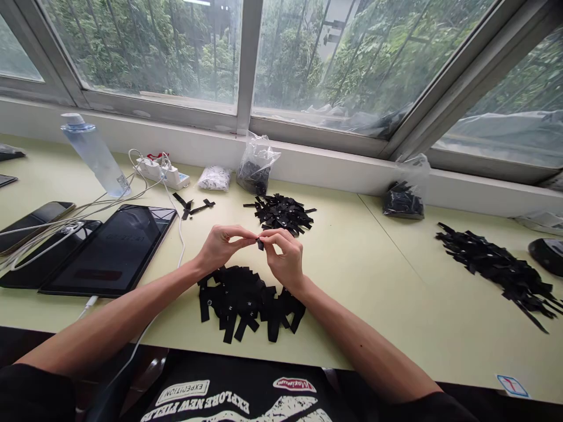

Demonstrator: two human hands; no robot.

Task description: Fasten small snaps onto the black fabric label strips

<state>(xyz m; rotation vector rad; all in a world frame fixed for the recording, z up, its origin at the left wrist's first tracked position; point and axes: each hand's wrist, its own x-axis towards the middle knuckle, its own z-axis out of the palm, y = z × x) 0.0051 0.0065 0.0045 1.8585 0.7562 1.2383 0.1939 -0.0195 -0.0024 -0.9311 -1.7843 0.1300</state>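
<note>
Between the fingertips of both my hands is a small black fabric strip (260,244), its lower end hanging down. My left hand (222,245) pinches it from the left, and my right hand (284,253) pinches it from the right. Below them, close to my body, lies a heap of black strips (240,296), some with small white letters such as M. Behind the hands is a second pile of black strips (284,212) with small pale specks. Fingers cover most of the held strip.
At left lie a tablet (118,246), phones and white cables, with a water bottle (97,155) and power strip (162,171) behind. Clear bags (255,170) stand along the windowsill. Another black strip pile (497,264) is at far right, and a small label (511,385) marks the front edge.
</note>
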